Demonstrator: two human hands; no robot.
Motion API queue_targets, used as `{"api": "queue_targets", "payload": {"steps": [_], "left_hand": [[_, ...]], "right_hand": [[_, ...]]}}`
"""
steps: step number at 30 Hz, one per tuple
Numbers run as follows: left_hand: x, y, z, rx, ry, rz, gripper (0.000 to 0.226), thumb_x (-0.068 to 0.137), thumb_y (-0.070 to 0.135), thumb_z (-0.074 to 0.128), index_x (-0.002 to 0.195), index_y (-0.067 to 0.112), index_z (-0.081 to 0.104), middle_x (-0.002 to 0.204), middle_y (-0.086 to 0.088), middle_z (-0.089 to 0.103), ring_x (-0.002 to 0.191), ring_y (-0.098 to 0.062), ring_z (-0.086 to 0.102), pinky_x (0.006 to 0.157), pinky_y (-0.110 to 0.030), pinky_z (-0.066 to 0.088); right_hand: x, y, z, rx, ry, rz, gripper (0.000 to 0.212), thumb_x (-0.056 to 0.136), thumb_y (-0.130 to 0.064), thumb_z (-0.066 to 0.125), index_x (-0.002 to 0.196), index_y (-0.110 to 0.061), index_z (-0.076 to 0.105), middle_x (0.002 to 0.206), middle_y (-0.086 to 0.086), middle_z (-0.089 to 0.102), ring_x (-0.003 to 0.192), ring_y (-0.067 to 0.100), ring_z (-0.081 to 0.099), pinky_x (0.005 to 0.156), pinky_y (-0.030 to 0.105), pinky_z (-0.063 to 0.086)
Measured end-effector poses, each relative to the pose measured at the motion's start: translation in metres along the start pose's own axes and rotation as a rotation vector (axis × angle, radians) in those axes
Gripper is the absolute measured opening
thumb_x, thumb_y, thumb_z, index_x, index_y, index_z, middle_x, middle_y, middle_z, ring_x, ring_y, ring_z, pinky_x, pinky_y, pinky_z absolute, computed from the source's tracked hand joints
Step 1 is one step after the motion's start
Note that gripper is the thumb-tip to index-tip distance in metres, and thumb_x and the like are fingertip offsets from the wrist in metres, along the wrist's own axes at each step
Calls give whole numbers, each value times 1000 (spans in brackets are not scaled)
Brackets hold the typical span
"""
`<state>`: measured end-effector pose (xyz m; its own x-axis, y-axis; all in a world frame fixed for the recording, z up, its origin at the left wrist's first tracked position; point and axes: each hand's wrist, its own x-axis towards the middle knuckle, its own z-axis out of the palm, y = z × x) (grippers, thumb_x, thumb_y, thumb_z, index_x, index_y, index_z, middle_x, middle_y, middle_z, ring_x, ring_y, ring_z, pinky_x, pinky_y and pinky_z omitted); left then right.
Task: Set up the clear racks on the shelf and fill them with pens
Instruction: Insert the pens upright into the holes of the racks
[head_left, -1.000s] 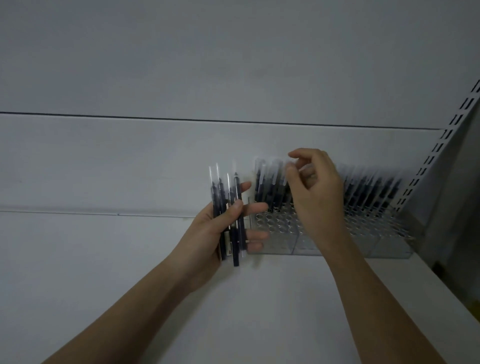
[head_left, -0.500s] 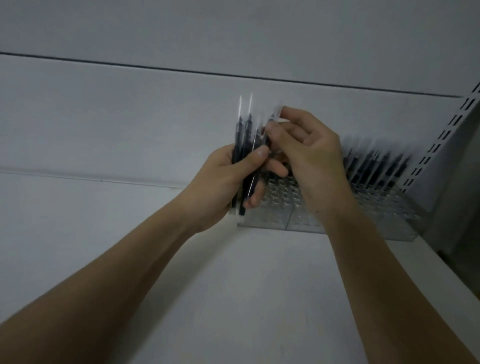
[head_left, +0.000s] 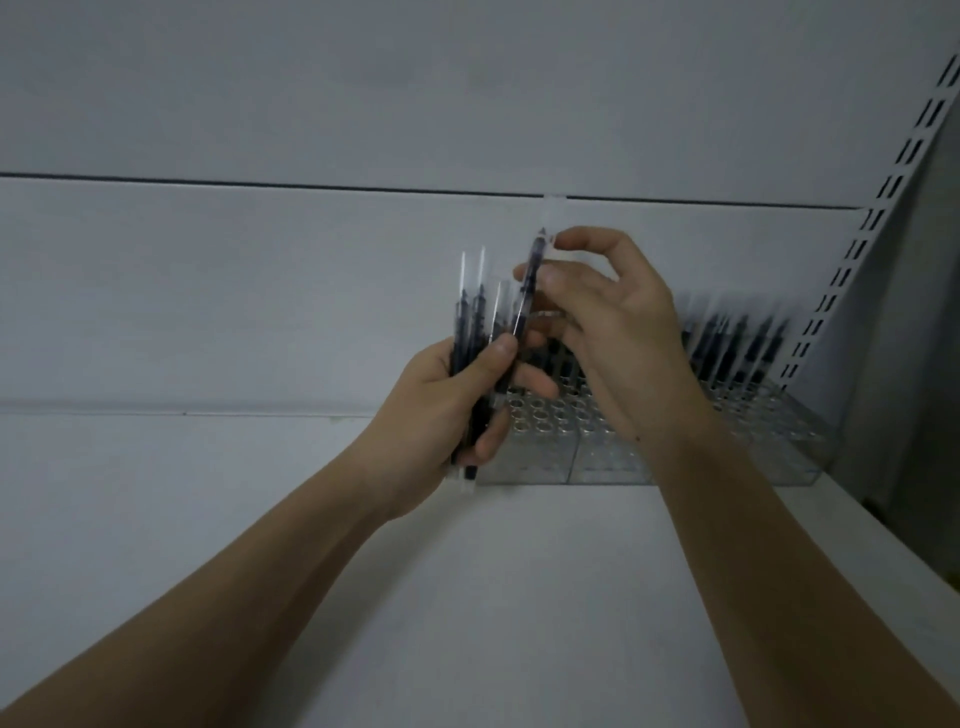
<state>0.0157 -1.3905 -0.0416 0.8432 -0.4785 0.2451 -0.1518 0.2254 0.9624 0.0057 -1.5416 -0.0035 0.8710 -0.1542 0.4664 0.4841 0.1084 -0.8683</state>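
Note:
My left hand (head_left: 457, 410) grips a bundle of dark pens with clear caps (head_left: 470, 332), held upright above the white shelf (head_left: 467, 597). My right hand (head_left: 608, 322) pinches a single pen (head_left: 530, 280) by its upper end, raised partly out of the bundle. Behind both hands, clear racks (head_left: 613, 457) with rows of round holes stand against the back wall at the shelf's right end. Several dark pens (head_left: 737, 343) stand in the right rack; my hands hide part of the left one.
A slotted white upright (head_left: 878, 202) runs diagonally at the right, beside the racks. The grey back panel (head_left: 260, 291) has a dark horizontal seam. The shelf's right edge drops off at lower right.
My right hand came left from the rack to the bundle, took hold of one pen and lifted it up. My left hand rose with the bundle.

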Motion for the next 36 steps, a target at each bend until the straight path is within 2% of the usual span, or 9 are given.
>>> {"api": "queue_targets", "payload": {"steps": [3, 5, 11, 14, 18, 23, 27, 32, 36], "left_hand": [[0, -1, -1, 40, 21, 7, 36, 100, 35, 47, 97, 7, 70, 69, -25, 60, 38, -16, 33, 48, -29, 21], [1, -2, -3, 62, 26, 32, 36, 100, 33, 49, 94, 4, 68, 58, -14, 57, 36, -14, 32, 44, -24, 25], [5, -5, -8, 43, 5, 63, 27, 92, 33, 60, 87, 9, 74, 65, -36, 50, 36, -17, 28, 44, -25, 23], [5, -6, -8, 70, 5, 74, 28, 95, 30, 57, 91, 7, 74, 55, -26, 46, 35, -17, 28, 43, -24, 25], [4, -2, -7, 22, 74, 93, 25, 102, 25, 47, 113, 11, 65, 89, -6, 70, 37, -13, 30, 41, -21, 27], [6, 4, -12, -103, 196, 60, 28, 106, 23, 40, 112, 14, 65, 76, -1, 59, 41, -11, 29, 42, -23, 17], [8, 4, -14, -158, 240, 85, 26, 105, 21, 41, 118, 11, 62, 69, -1, 56, 43, -11, 31, 41, -22, 22], [9, 4, -17, -125, 242, 100, 30, 105, 24, 41, 125, 10, 58, 72, -3, 60, 44, -14, 41, 41, -23, 33], [8, 2, -14, -90, 220, 95, 29, 105, 24, 41, 125, 10, 58, 74, -3, 62, 45, -15, 42, 41, -23, 34]], "right_hand": [[1, 1, -2, 1, 27, -4, 21, 93, -4, 65, 110, -11, 57, 95, 12, 73, 78, 23, 67, 71, 34, 56], [2, 4, -2, 8, 59, -8, 21, 91, -4, 67, 108, -10, 57, 92, 11, 70, 79, 22, 68, 73, 35, 55], [4, 8, -2, -6, 83, -3, 26, 90, -8, 70, 113, -11, 57, 94, 10, 70, 81, 22, 69, 75, 38, 56], [3, 6, 0, -12, 96, -31, 28, 89, -9, 71, 113, -14, 58, 96, 13, 72, 80, 24, 70, 76, 39, 58], [7, -6, -6, 38, 234, -131, 32, 92, -4, 65, 118, -18, 54, 98, 9, 72, 82, 22, 72, 71, 32, 56], [9, -18, -25, -201, 401, -318, 48, 96, -4, 59, 137, -25, 43, 96, 6, 68, 80, 19, 71, 64, 25, 56], [9, -8, -28, -338, 357, -315, 46, 97, -6, 58, 136, -26, 45, 97, 9, 65, 78, 21, 70, 64, 30, 59], [11, 10, -28, -481, 266, -288, 46, 98, -13, 58, 137, -32, 44, 102, -1, 61, 82, 19, 69, 73, 39, 61], [10, 18, -26, -528, 223, -288, 48, 99, -13, 58, 138, -36, 41, 99, -7, 60, 84, 17, 69, 78, 38, 60]]}}
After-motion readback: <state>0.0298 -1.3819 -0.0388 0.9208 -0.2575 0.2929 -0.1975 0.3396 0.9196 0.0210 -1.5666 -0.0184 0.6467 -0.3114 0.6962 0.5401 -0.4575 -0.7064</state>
